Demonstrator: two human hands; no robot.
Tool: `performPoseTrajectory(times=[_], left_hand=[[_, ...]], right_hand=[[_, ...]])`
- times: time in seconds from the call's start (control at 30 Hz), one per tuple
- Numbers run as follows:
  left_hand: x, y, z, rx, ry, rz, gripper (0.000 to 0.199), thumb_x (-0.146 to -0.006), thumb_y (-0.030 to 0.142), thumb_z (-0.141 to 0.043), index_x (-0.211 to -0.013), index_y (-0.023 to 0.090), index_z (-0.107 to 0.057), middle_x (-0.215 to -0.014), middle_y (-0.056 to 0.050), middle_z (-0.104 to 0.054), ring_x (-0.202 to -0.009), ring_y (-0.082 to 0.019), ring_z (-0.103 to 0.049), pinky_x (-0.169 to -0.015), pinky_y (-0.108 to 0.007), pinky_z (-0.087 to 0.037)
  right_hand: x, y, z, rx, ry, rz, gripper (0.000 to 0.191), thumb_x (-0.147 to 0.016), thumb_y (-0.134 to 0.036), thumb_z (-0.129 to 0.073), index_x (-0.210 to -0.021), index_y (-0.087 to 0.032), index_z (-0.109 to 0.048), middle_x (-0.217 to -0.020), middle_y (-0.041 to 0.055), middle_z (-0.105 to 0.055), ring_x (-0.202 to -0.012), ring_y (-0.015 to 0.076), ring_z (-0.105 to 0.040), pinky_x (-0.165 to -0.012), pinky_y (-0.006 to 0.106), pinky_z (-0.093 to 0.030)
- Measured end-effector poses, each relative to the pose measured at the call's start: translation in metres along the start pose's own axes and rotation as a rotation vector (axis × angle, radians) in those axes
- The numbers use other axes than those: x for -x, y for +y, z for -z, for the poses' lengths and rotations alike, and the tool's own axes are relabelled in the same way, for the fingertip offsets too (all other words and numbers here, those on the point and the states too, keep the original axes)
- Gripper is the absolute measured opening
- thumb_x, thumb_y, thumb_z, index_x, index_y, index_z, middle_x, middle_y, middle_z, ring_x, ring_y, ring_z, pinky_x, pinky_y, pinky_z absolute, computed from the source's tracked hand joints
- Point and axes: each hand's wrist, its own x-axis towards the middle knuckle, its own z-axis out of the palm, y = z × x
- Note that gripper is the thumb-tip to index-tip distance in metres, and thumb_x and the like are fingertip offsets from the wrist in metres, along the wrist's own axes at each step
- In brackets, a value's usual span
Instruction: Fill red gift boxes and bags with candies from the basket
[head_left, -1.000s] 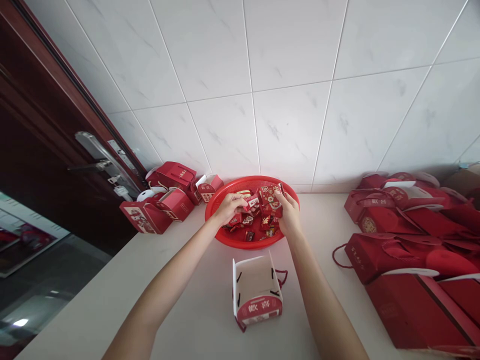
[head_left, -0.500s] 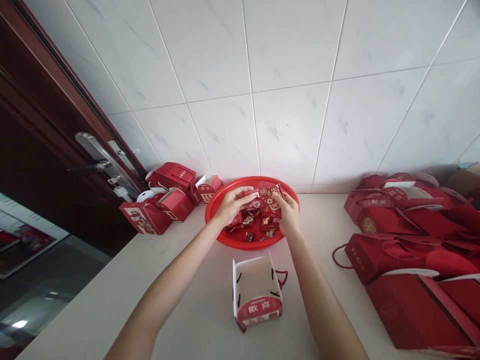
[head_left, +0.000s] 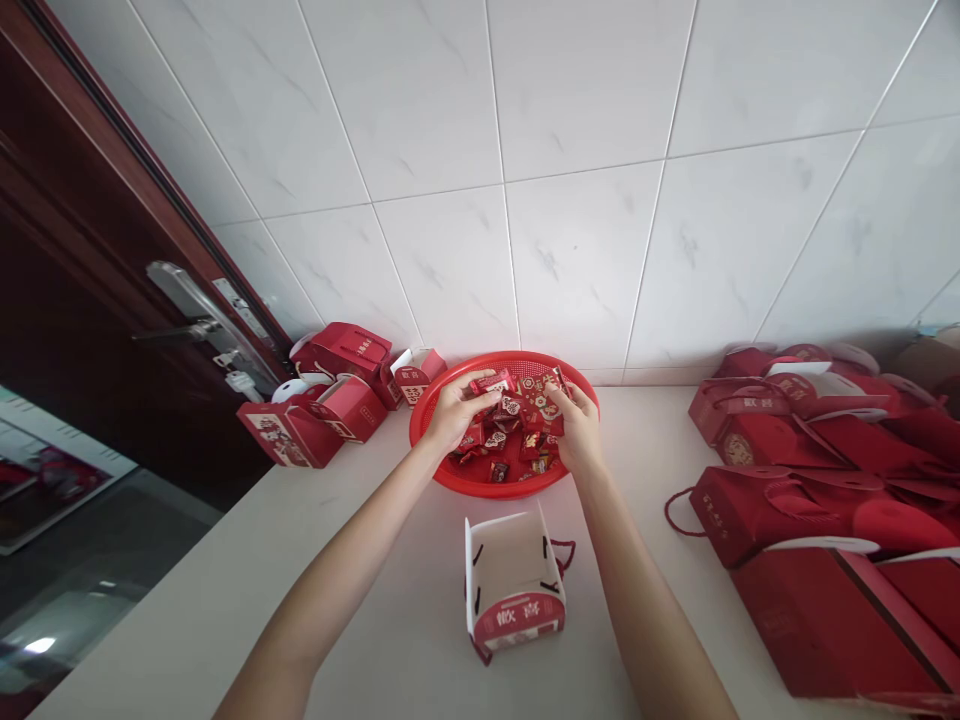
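Note:
A round red basket (head_left: 495, 490) stands by the wall with several wrapped candies (head_left: 498, 470) in it. Over its left side, my left hand (head_left: 457, 408) is closed on a small red and white packet (head_left: 492, 383). My right hand (head_left: 576, 420), over the right side, pinches a larger red packet (head_left: 541, 408) with gold print. The two hands are apart. In front of the basket an open red and white box (head_left: 516, 580) sits upright, its inside bare, with a dark red cord handle at its right.
Red gift boxes (head_left: 345, 405) are grouped at the back left of the white table (head_left: 360, 600). Many more red boxes (head_left: 795, 520) crowd the right side. A tiled wall (head_left: 577, 270) rises behind; a dark door (head_left: 97, 200) is at the left.
My left hand has shifted slightly left, away from the larger packet, and its small packet shows more. My right hand has hardly moved. The box is unchanged.

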Motion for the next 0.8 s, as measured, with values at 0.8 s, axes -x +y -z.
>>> performPoseTrajectory(times=[0.8], left_hand=[[0.0038,-0.0017,-0.0006,-0.123,-0.101,-0.082,0.032,-0.055,0.026,-0.088,-0.084,0.019,-0.076,-0.093,-0.003,-0.075,-0.088,-0.02,-0.069,-0.082,-0.034,-0.057]], right_hand=[[0.0017,-0.0023,-0.0005,-0.008,-0.027,-0.004,0.03,-0.061,-0.039,-0.085,-0.078,-0.021,-0.068,-0.081,0.0016,-0.073,-0.078,0.0214,-0.069,-0.074,0.034,-0.057]])
